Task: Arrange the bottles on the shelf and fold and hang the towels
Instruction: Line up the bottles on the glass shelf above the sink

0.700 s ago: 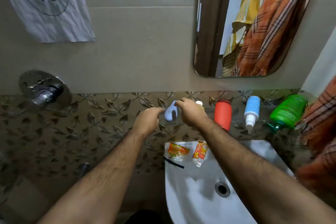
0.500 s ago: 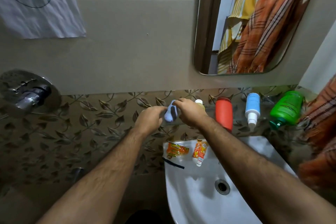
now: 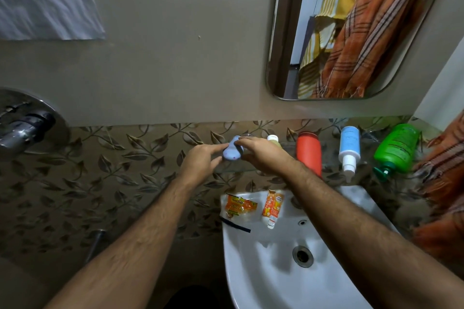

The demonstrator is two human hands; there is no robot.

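A small pale-blue bottle (image 3: 232, 152) stands at the left end of the glass shelf (image 3: 334, 167). My left hand (image 3: 200, 162) touches its left side with its fingertips. My right hand (image 3: 263, 155) pinches it from the top and right. Along the shelf to the right stand a yellowish bottle with a white cap (image 3: 273, 139), partly hidden by my right hand, a red bottle (image 3: 308, 153), a white-and-blue spray bottle (image 3: 349, 148) and a green pump bottle (image 3: 395, 149). An orange striped towel (image 3: 444, 183) hangs at the right edge.
A white sink (image 3: 288, 271) sits below the shelf; an orange sachet (image 3: 238, 206), an orange tube (image 3: 272, 208) and a thin black item (image 3: 234, 224) lie on its rim. A mirror (image 3: 351, 27) reflects hung towels. A chrome tap fitting (image 3: 25, 125) protrudes at left.
The pale-blue bottle has turned between my hands and now sits more upright on the shelf's left end. The view has tilted downward slightly.
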